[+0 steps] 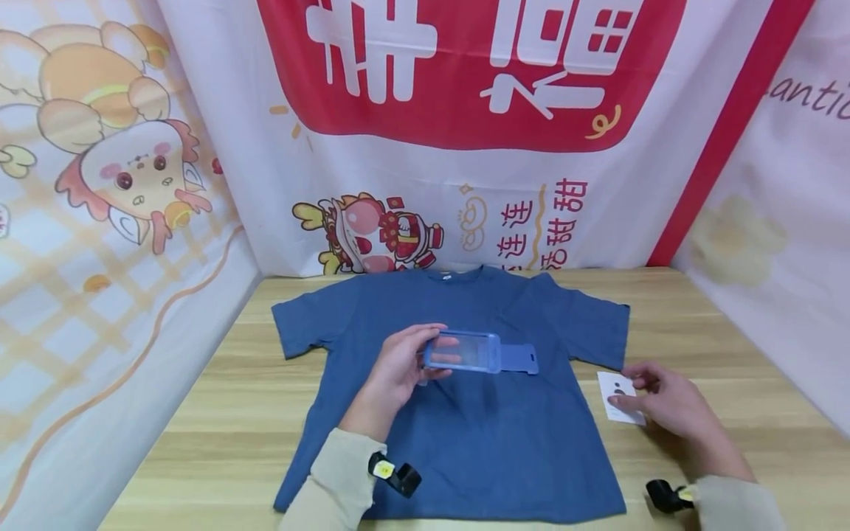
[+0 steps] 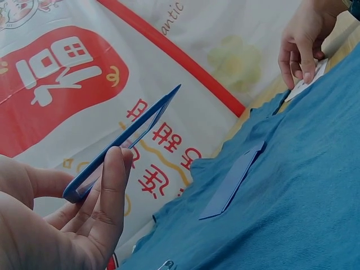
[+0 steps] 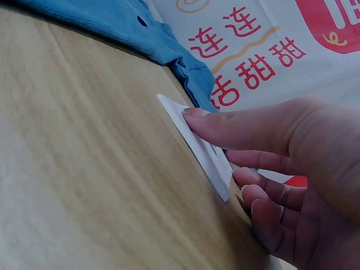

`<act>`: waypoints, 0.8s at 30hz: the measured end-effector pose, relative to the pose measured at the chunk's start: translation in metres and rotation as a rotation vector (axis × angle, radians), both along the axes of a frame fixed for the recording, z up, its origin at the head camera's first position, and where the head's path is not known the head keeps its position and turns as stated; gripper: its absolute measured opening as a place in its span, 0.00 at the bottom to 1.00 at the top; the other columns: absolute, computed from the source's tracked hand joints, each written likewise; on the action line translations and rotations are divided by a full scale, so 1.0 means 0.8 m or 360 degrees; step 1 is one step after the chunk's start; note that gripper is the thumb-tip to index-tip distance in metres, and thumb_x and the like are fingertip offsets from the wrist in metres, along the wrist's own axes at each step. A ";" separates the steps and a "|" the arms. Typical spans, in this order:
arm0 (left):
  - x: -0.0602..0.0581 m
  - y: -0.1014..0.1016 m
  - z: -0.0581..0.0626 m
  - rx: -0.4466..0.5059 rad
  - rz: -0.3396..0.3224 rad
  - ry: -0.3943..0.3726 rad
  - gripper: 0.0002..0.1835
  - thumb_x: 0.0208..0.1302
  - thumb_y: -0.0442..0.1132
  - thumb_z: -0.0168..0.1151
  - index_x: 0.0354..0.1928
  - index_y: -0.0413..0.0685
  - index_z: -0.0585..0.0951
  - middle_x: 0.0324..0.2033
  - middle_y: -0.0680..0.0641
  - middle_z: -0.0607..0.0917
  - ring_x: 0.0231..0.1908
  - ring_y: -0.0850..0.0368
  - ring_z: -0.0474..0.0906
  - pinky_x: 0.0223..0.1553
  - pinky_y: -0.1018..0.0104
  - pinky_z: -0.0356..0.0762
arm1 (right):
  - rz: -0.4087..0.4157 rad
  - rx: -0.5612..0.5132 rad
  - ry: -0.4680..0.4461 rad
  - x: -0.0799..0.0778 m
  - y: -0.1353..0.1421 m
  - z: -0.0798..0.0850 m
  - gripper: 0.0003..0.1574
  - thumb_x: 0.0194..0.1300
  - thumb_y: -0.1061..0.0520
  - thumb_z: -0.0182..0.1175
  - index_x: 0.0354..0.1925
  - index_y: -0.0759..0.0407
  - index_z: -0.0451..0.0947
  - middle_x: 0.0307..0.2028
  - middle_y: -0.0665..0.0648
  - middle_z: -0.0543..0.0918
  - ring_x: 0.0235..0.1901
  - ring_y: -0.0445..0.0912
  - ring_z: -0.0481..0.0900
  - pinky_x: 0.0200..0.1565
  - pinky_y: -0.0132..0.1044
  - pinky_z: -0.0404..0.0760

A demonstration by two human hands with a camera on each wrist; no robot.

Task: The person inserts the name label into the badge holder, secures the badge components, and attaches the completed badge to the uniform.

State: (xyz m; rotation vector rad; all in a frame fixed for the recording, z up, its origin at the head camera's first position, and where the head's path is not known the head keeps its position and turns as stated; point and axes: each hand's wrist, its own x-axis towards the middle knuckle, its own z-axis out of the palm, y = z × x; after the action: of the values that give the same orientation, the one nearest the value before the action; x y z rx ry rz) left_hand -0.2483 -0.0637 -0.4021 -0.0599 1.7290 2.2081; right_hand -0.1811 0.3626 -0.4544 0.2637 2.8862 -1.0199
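My left hand (image 1: 401, 361) holds a blue card-holder frame (image 1: 494, 354) with a clear window, thumb and fingers gripping its left end above the T-shirt. A flat blue cover piece (image 2: 233, 183) with a small slot at one end lies on the blue T-shirt (image 1: 465, 450); the frame overlaps it in the head view. At the right, my right hand (image 1: 671, 402) pinches a white card (image 1: 617, 413) with dark print, thumb on its face and fingers at its far edge. The card lies low over the wooden table beside the shirt's right sleeve.
The T-shirt is spread flat across the wooden table (image 1: 717, 369), collar toward the back. Printed cloth curtains (image 1: 465, 214) hang behind and on both sides. A small metal clip (image 2: 165, 265) shows at the bottom of the left wrist view.
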 end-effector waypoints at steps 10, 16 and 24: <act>0.000 -0.001 0.001 0.0001 0.0021 -0.0016 0.18 0.85 0.47 0.55 0.64 0.46 0.84 0.52 0.43 0.93 0.44 0.51 0.95 0.42 0.61 0.91 | 0.0013 0.0057 0.0031 0.000 -0.001 0.003 0.47 0.62 0.35 0.78 0.66 0.63 0.78 0.56 0.65 0.81 0.51 0.56 0.76 0.46 0.38 0.74; -0.001 0.000 0.001 -0.0001 0.0014 -0.0013 0.20 0.85 0.46 0.55 0.67 0.43 0.82 0.53 0.41 0.93 0.43 0.52 0.95 0.42 0.62 0.91 | 0.0051 0.0064 0.0053 0.000 -0.002 0.006 0.43 0.63 0.37 0.78 0.64 0.62 0.80 0.55 0.65 0.82 0.51 0.56 0.79 0.47 0.40 0.76; -0.001 0.001 -0.003 0.0007 0.0010 0.0008 0.20 0.85 0.45 0.55 0.67 0.41 0.81 0.55 0.38 0.92 0.43 0.52 0.95 0.42 0.61 0.91 | 0.0060 0.0079 0.0071 -0.001 -0.001 0.005 0.37 0.63 0.40 0.78 0.59 0.63 0.82 0.54 0.67 0.85 0.48 0.55 0.79 0.42 0.38 0.74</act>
State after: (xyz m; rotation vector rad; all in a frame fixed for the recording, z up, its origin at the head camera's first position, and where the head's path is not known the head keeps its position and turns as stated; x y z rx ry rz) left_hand -0.2488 -0.0631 -0.4041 -0.0587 1.7291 2.2185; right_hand -0.1823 0.3615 -0.4503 0.1912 2.9471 -0.9618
